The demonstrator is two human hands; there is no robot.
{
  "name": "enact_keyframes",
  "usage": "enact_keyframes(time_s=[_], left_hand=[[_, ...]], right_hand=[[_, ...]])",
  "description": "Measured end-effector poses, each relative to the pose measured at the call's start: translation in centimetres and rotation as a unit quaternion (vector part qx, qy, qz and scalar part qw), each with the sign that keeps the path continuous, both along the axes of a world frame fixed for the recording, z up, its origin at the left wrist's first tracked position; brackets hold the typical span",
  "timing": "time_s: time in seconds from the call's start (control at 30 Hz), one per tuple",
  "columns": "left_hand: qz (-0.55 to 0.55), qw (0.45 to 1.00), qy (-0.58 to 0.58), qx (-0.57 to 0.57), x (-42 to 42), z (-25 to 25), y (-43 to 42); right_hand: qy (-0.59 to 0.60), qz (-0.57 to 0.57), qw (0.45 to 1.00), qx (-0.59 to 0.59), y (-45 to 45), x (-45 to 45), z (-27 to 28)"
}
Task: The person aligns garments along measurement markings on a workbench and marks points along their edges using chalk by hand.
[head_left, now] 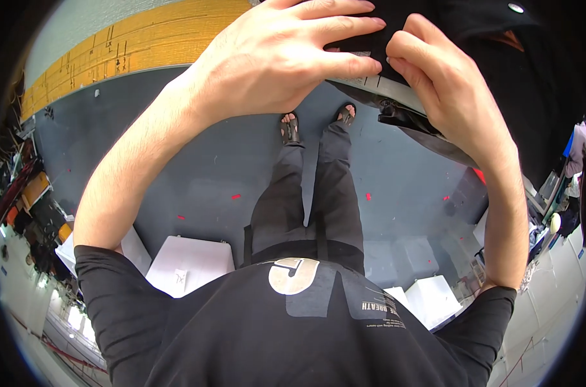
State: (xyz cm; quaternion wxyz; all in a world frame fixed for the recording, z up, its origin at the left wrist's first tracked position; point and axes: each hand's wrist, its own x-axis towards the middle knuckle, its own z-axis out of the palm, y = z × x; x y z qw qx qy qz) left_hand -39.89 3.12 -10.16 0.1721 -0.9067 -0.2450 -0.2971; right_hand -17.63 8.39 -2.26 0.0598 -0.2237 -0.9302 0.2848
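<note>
White boxes [206, 253] at lower left and lower right, contents hidden, black cloth [457, 11] at upper right, cut off and dark, left hand [280, 55] loosely open beside it, right hand [431, 68] pinched closed, hold unclear, yellow marked board [144, 42] at upper left, grey floor [196, 148] with red scraps [236, 197].

Looks like a garment wkshp: long yellow surface w/ black handwritten marks [144, 42], smooth grey floor [196, 155] w/ small red scraps [236, 196], boxy white containers [199, 251] & crumpled multicoloured cloth items [577, 151] at R edge of view.
</note>
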Motion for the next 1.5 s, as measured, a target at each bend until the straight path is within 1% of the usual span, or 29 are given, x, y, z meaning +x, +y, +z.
enact_keyframes(time_s=[0.07,0.1,0.13,0.2,0.23,0.33,0.4,0.43,0.5,0.6,0.7,0.73,0.8,0.9,0.93,1.0,1.07,1.1,1.13,1.2,1.23,1.27,1.37,1.5], left_hand=[[-0.008,1.000,-0.025,-0.010,0.1,-0.2,0.1],[-0.010,0.999,-0.031,-0.007,0.2,-0.3,0.2],[-0.013,0.999,-0.038,-0.003,0.3,-0.4,0.2],[-0.014,0.998,-0.059,-0.034,0.3,-0.3,0.1],[-0.014,0.997,-0.066,-0.045,0.4,-0.2,0.0],[-0.010,0.998,-0.058,-0.030,0.4,-0.2,0.1],[-0.018,0.995,-0.076,-0.063,0.4,0.0,-0.1],[-0.021,0.994,-0.083,-0.075,0.4,0.0,-0.1],[-0.017,0.996,-0.072,-0.045,0.5,-0.4,0.1],[-0.018,0.996,-0.074,-0.036,0.5,-0.5,0.1],[-0.018,0.996,-0.076,-0.046,0.5,-0.5,0.0],[-0.019,0.996,-0.076,-0.049,0.4,-0.5,0.0],[-0.016,0.997,-0.071,-0.034,0.4,-0.5,0.2],[-0.018,0.997,-0.070,0.001,0.4,-1.1,0.5],[-0.020,0.997,-0.070,0.011,0.4,-1.2,0.5],[-0.030,0.996,-0.087,-0.008,0.4,-1.1,0.6],[-0.036,0.995,-0.089,-0.012,0.5,-0.9,0.7],[-0.037,0.995,-0.087,-0.012,0.4,-0.9,0.7],[-0.038,0.996,-0.084,-0.013,0.4,-0.8,0.7],[-0.052,0.994,-0.090,-0.029,0.4,-0.6,0.8],[-0.057,0.994,-0.092,-0.035,0.4,-0.6,0.9],[-0.071,0.990,-0.114,-0.042,0.5,-0.9,1.0],[-0.111,0.980,-0.159,-0.041,0.6,-1.8,1.7],[-0.164,0.965,-0.201,-0.027,0.9,-2.5,2.5]], right_hand=[[-0.016,0.001,1.000,0.004,0.2,-0.1,0.6],[-0.062,-0.002,0.998,-0.018,0.4,-0.4,1.5],[-0.077,-0.001,0.997,-0.024,0.4,-0.4,1.6],[-0.107,0.001,0.994,-0.036,0.4,-0.6,1.7],[-0.105,0.011,0.994,-0.020,0.5,-0.5,1.5],[-0.110,0.026,0.994,0.005,0.3,-0.8,1.5],[-0.118,0.032,0.992,0.014,0.3,-1.0,1.8],[-0.118,0.053,0.991,0.022,0.4,-0.9,2.0],[-0.118,0.075,0.990,0.031,0.3,-1.1,2.2],[-0.137,0.023,0.990,0.002,0.0,-1.6,2.5],[-0.117,0.054,0.992,0.012,0.2,-1.6,2.7],[-0.124,0.042,0.991,0.006,0.1,-1.7,2.6],[-0.132,0.027,0.991,0.001,0.2,-1.5,2.2],[-0.096,0.057,0.993,0.028,0.5,-1.1,1.8],[-0.104,0.038,0.994,0.000,0.4,-1.2,1.8],[-0.112,0.017,0.993,-0.026,0.4,-0.8,1.6],[0.043,-0.042,0.997,-0.040,0.4,0.9,1.2],[0.072,-0.064,0.990,-0.101,0.7,2.2,1.2],[0.060,-0.088,0.986,-0.130,0.5,3.3,1.9],[0.099,-0.105,0.975,-0.166,0.5,6.5,1.4],[0.096,-0.133,0.969,-0.186,0.4,8.0,1.4],[0.098,-0.135,0.968,-0.186,0.3,9.1,1.3],[0.094,-0.210,0.957,-0.177,-0.1,11.2,0.4],[0.119,-0.239,0.942,-0.201,-0.5,12.4,-0.5]])
